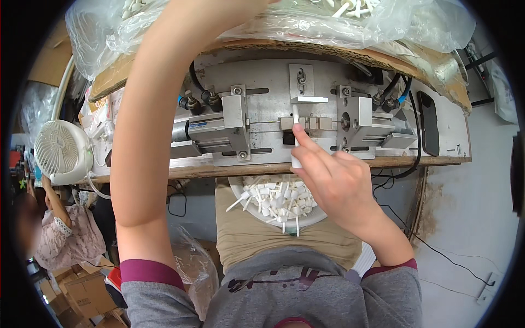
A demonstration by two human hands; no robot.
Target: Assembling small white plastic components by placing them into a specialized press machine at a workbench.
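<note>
My right hand [338, 177] is closed on a slim white plastic pin [296, 116], its index finger stretched along the pin. The pin stands over the small metal block [317, 123] at the middle of a metal clamping fixture [268, 82], its far tip close to an L-shaped bracket [309, 99]. Stretching far forward, my left arm brings my left hand [232, 12] to the top edge, beside clear plastic bags [377, 27] with white plastic pieces [350, 7]. The fingers of that hand are cut off by the edge of the picture.
A bowl [314, 217] heaped with white plastic pieces rests on my lap. Air cylinders [210, 128] flank the fixture, with black hoses. A phone [428, 123] lies at the right; a white fan [63, 150] stands left. Another person [71, 235] sits at far left.
</note>
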